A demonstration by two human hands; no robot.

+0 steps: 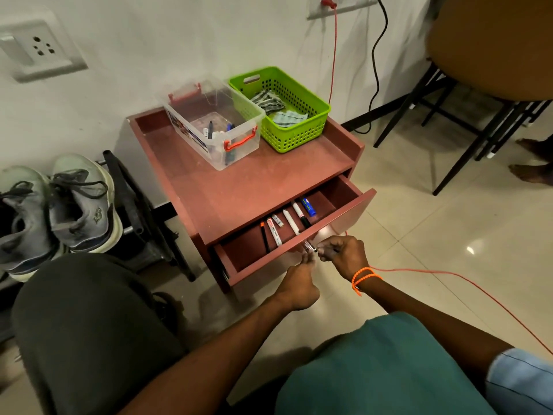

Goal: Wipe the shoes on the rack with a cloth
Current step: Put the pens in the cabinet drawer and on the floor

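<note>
Shoes (51,205) stand on the black rack (140,211) at far left, well apart from both my hands; the cloth (270,103) lies in the green basket (302,127) on the counter (239,187), beyond the open drawer (299,235). My right hand (344,257) and left hand (299,287) together pinch a small pen-like item (311,248) at the drawer's front edge. Risk, in my judgement: both hands are occupied, so the cloth cannot be taken; the item could drop, and the open drawer obstructs the reach.
</note>
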